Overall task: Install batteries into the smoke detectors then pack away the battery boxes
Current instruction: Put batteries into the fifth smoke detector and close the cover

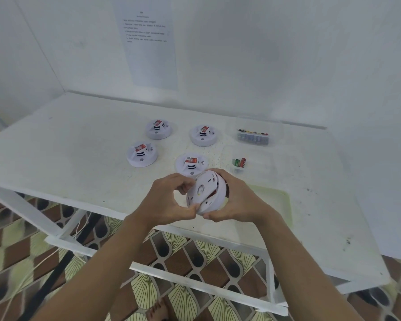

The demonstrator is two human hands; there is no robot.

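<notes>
- Both hands grip one round white plastic smoke detector (206,193) above the white table's (79,158) front edge.
- Left hand (169,200) pinches its cover; right hand (234,198) cups its base, fingers wrapped around.

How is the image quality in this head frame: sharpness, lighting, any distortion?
Head view: soft, even light with barely any shadows or glare; overall slightly blurry, so the printed paper sheet on the wall is unreadable; wide-angle bending curves the white table's edges; the round white smoke detector held by both hands is clear enough to see.
</notes>
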